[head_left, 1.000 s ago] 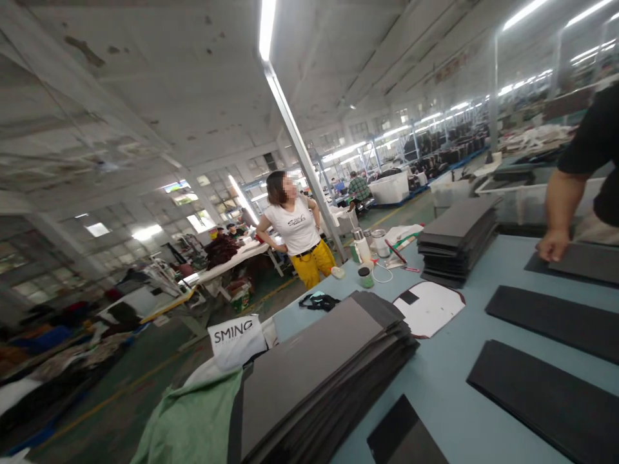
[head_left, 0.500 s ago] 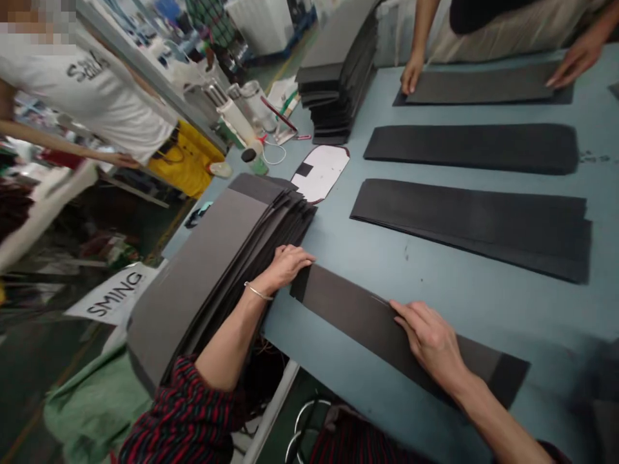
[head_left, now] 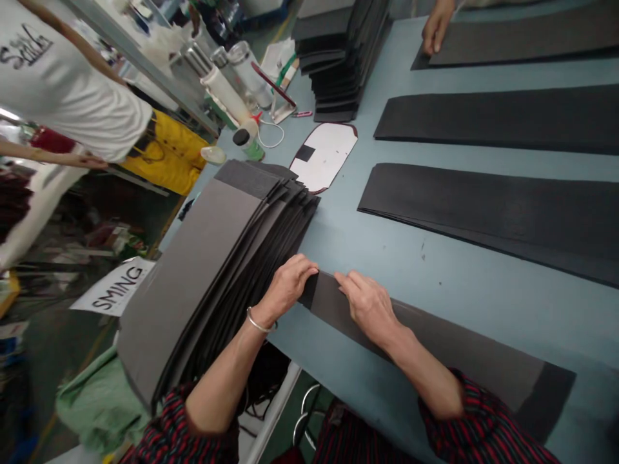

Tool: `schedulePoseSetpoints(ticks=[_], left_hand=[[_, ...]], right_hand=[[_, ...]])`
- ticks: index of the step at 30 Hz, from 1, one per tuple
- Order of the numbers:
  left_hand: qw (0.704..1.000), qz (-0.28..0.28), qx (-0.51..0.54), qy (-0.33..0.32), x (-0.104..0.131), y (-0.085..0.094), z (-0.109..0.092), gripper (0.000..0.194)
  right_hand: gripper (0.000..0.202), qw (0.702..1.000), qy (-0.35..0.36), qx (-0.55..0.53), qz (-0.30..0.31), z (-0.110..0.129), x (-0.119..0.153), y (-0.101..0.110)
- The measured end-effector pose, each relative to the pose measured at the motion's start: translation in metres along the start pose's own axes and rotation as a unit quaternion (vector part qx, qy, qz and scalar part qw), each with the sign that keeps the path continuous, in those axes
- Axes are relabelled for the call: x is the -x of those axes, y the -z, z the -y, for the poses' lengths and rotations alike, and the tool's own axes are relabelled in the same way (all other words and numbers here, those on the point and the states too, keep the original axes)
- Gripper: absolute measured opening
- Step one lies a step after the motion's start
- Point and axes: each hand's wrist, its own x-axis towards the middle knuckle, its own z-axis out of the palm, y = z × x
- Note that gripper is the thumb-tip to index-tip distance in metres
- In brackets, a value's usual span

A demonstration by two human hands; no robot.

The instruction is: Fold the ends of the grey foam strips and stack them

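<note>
A long dark strip (head_left: 449, 332) with a grey panel lies slantwise along the near edge of the table. My left hand (head_left: 290, 283), with a bracelet at its wrist, pinches the strip's black left end. Just right of it, my right hand (head_left: 367, 306) has its fingers bent together on the strip's upper edge, a short gap from the left hand. To the left of my left hand a thick stack of grey and black sheets (head_left: 193, 258) leans over the table's edge.
Two black strip piles (head_left: 493, 206) (head_left: 503, 119) lie beyond. A person's hand (head_left: 438, 26) touches another strip (head_left: 522, 38). Further back are a dark stack (head_left: 333, 58), a white panel (head_left: 326, 154) and bottles (head_left: 249, 71). A person in yellow trousers (head_left: 169, 151) stands left.
My right hand has slid left along the strip, close to my left hand, which still holds the end. The view has shifted, so the far person's other hand is out of frame.
</note>
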Motion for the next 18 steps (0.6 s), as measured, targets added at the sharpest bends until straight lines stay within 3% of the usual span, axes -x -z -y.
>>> schedulePoseSetpoints(ticks=[5,8,10,18], left_hand=[[0.992,0.055,-0.093,-0.072,-0.004,-0.003,-0.002,0.023],[0.994,0.054,-0.062,-0.076,-0.003,-0.01,0.005,0.021],[0.996,0.042,-0.041,-0.069,-0.001,-0.016,0.016,0.021],[0.992,-0.004,-0.118,-0.035,0.003,-0.034,0.052,0.027]], right_hand=[[0.028,1.0,0.002,0.01,-0.007,0.005,0.002,-0.005],[0.025,1.0,0.02,0.023,-0.005,0.001,0.007,-0.005],[0.025,0.999,0.025,0.038,-0.006,-0.014,0.021,-0.002],[0.025,0.996,-0.018,0.086,-0.003,-0.093,0.159,0.041]])
